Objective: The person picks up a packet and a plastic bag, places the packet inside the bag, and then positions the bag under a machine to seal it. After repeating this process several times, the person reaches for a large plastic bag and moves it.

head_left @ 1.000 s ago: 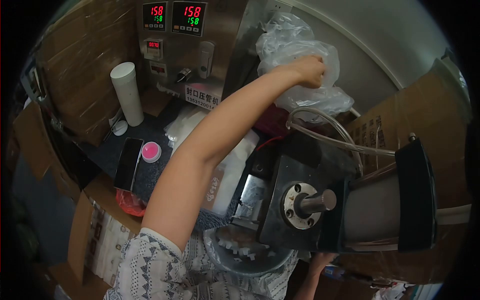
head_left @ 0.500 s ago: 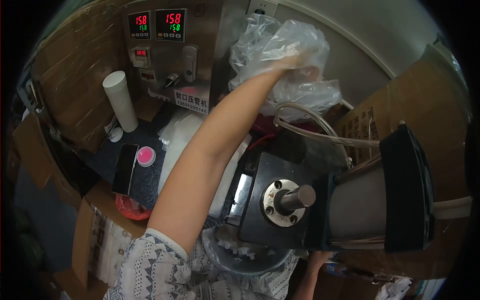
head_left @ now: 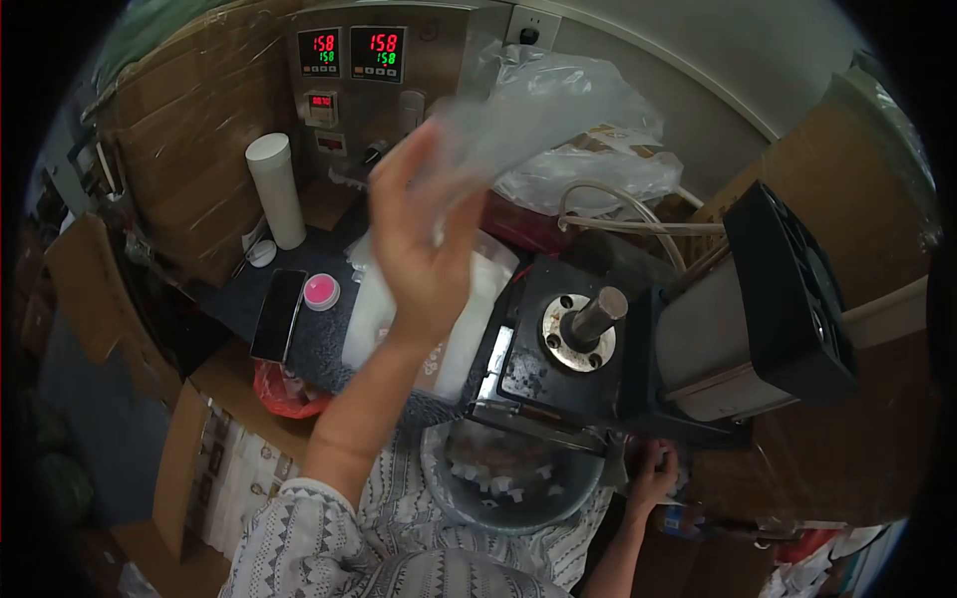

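My left hand [head_left: 424, 254] is raised over the bench in front of the control panel, slightly blurred. Its fingers and thumb grip a frosted, translucent plastic piece [head_left: 513, 125], whose exact shape is smeared by motion. Behind it lies a crumpled clear plastic bag [head_left: 598, 174] against the wall. Low on the right, my right hand [head_left: 653, 476] is beside the press [head_left: 568, 349], its fingers curled; what they hold, if anything, I cannot make out. A grey basin [head_left: 436, 488] with white plastic scraps sits on my lap, below the press.
The metal control panel [head_left: 447, 60] shows red and green digits. On the dark bench are a white cylinder [head_left: 277, 194], a phone [head_left: 279, 316], a pink-filled jar [head_left: 321, 291] and white plastic sheeting [head_left: 374, 339]. Clear hoses [head_left: 638, 214] run to the air cylinder [head_left: 703, 339]. Cardboard [head_left: 189, 149] stands left.
My left hand has come out of the clear bag, back toward me, with translucent plastic in its grip. My right hand shows more fully beside the press. The view has shifted.
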Action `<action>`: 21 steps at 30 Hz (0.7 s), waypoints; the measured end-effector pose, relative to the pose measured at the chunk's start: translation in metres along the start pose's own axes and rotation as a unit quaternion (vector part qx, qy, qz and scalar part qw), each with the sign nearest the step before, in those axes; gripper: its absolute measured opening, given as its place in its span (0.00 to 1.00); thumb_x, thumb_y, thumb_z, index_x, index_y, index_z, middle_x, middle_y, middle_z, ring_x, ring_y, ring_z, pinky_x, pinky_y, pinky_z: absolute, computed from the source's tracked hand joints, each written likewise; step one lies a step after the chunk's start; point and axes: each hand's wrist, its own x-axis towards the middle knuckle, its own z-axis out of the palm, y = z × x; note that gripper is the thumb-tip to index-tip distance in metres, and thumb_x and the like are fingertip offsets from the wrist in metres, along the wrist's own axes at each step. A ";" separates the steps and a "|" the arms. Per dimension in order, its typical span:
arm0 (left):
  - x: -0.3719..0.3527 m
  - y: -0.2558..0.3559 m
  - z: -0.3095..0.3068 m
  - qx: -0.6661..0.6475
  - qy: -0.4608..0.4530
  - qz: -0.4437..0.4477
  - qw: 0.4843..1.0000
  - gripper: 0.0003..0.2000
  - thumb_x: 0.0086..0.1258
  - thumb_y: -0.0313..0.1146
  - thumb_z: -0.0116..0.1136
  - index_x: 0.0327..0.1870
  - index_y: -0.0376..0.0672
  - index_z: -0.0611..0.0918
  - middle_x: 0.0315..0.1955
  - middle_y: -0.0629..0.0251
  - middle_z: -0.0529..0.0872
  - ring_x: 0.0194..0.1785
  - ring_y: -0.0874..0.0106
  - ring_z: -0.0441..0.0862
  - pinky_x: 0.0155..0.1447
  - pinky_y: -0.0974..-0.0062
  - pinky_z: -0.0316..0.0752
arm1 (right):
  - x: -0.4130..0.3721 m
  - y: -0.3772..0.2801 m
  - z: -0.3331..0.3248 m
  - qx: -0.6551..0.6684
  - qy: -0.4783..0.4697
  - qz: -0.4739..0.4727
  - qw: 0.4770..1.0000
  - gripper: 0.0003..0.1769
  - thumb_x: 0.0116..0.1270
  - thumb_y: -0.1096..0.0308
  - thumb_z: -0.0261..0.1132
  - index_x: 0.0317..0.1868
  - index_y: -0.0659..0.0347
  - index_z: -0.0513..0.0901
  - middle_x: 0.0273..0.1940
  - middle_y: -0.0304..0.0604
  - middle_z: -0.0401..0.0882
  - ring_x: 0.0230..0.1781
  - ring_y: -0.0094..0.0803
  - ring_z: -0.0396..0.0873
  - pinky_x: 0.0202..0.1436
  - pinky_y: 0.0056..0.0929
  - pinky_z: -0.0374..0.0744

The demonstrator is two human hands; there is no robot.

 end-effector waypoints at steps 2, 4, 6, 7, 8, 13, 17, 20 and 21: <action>-0.082 0.020 -0.046 0.024 0.133 -0.079 0.988 0.28 0.71 0.19 0.49 0.69 0.35 0.54 0.66 0.51 0.65 0.61 0.60 0.75 0.62 0.68 0.74 | -0.001 -0.015 0.003 0.017 0.002 0.007 1.000 0.10 0.71 0.64 0.61 0.42 0.64 0.81 0.33 0.34 0.80 0.33 0.18 0.73 0.36 0.19 0.72; -0.169 0.032 -0.084 0.161 0.076 -0.080 0.981 0.25 0.70 0.21 0.52 0.66 0.32 0.58 0.63 0.50 0.66 0.59 0.62 0.75 0.61 0.66 0.73 | -0.002 -0.018 0.000 0.078 -0.025 0.047 0.996 0.10 0.71 0.64 0.62 0.41 0.63 0.81 0.33 0.34 0.80 0.33 0.18 0.73 0.37 0.19 0.73; -0.234 0.062 -0.101 0.227 -0.050 -0.149 0.961 0.25 0.67 0.20 0.54 0.65 0.33 0.61 0.62 0.49 0.67 0.59 0.58 0.75 0.61 0.64 0.72 | 0.001 -0.004 0.000 0.057 -0.016 0.027 0.998 0.10 0.71 0.64 0.62 0.41 0.63 0.81 0.33 0.35 0.80 0.34 0.19 0.73 0.38 0.20 0.73; -0.269 0.063 -0.114 0.267 -0.126 -0.150 0.944 0.26 0.65 0.20 0.55 0.64 0.33 0.63 0.61 0.48 0.67 0.59 0.54 0.75 0.60 0.61 0.72 | 0.001 0.001 0.000 0.039 -0.006 0.008 0.999 0.11 0.71 0.64 0.62 0.42 0.64 0.81 0.34 0.35 0.81 0.35 0.19 0.73 0.39 0.20 0.73; -0.296 0.058 -0.123 0.305 -0.201 -0.152 0.918 0.26 0.64 0.20 0.57 0.63 0.34 0.65 0.61 0.47 0.67 0.59 0.50 0.74 0.60 0.59 0.72 | -0.001 -0.001 -0.001 0.036 -0.009 0.012 0.999 0.11 0.71 0.64 0.62 0.42 0.64 0.81 0.34 0.35 0.81 0.35 0.19 0.73 0.39 0.20 0.73; -0.310 0.046 -0.116 0.302 -0.525 -0.210 0.767 0.28 0.63 0.34 0.63 0.63 0.38 0.70 0.62 0.47 0.70 0.62 0.48 0.72 0.61 0.62 0.72 | -0.001 -0.006 0.000 0.035 -0.010 -0.008 0.999 0.11 0.71 0.63 0.62 0.42 0.64 0.81 0.35 0.35 0.81 0.36 0.19 0.73 0.43 0.21 0.73; -0.132 0.038 -0.098 0.040 -0.641 -0.372 0.670 0.21 0.72 0.45 0.55 0.57 0.39 0.78 0.46 0.51 0.85 0.52 0.63 0.84 0.56 0.69 0.76 | 0.000 -0.008 -0.001 0.017 0.001 -0.029 0.999 0.12 0.71 0.63 0.62 0.42 0.65 0.81 0.35 0.35 0.81 0.35 0.19 0.73 0.41 0.21 0.73; -0.008 0.031 -0.059 0.131 -0.249 -0.210 0.936 0.12 0.77 0.33 0.48 0.43 0.35 0.81 0.37 0.63 0.86 0.43 0.76 0.83 0.50 0.76 0.76 | -0.003 -0.011 0.001 0.040 -0.013 0.009 0.999 0.13 0.71 0.62 0.62 0.42 0.65 0.81 0.35 0.36 0.81 0.35 0.20 0.73 0.39 0.21 0.73; 0.026 0.016 -0.034 0.113 -0.199 -0.082 0.970 0.13 0.77 0.34 0.48 0.44 0.34 0.81 0.39 0.62 0.86 0.44 0.75 0.83 0.51 0.77 0.75 | -0.003 -0.010 0.001 0.056 -0.018 0.020 0.998 0.13 0.71 0.62 0.62 0.42 0.65 0.81 0.35 0.36 0.81 0.34 0.19 0.73 0.38 0.20 0.73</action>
